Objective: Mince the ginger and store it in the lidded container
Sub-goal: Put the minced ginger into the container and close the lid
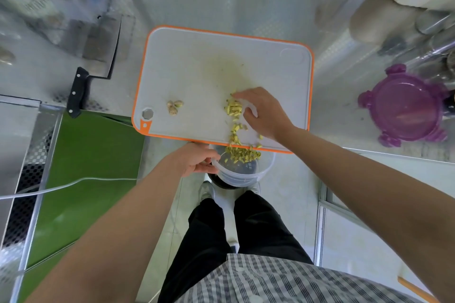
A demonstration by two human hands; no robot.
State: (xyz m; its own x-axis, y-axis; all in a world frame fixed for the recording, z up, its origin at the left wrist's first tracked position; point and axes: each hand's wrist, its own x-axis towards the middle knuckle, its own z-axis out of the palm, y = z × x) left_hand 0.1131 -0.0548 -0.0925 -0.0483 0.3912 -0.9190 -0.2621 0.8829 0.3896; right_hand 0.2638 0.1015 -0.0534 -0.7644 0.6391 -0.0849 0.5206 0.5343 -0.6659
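Note:
A white cutting board (197,61) with an orange rim lies on the steel counter, its near edge past the counter's front. Chopped yellow ginger (234,108) lies on the board in a trail toward that near edge. My right hand (264,113) rests open on the board, fingers cupped behind the ginger pile. My left hand (197,161) grips a clear round container (246,170) by its rim, just below the board's near edge. Several ginger pieces (242,154) sit in the container. Ginger scraps (174,106) lie at the board's left. The purple lid (403,108) lies on the counter at right.
A cleaver (98,51) with a black handle lies on the counter left of the board. Steel bowls and beige rolls crowd the back right. A green panel (86,167) and a thin cable are lower left. My legs and shoes stand on the floor below the container.

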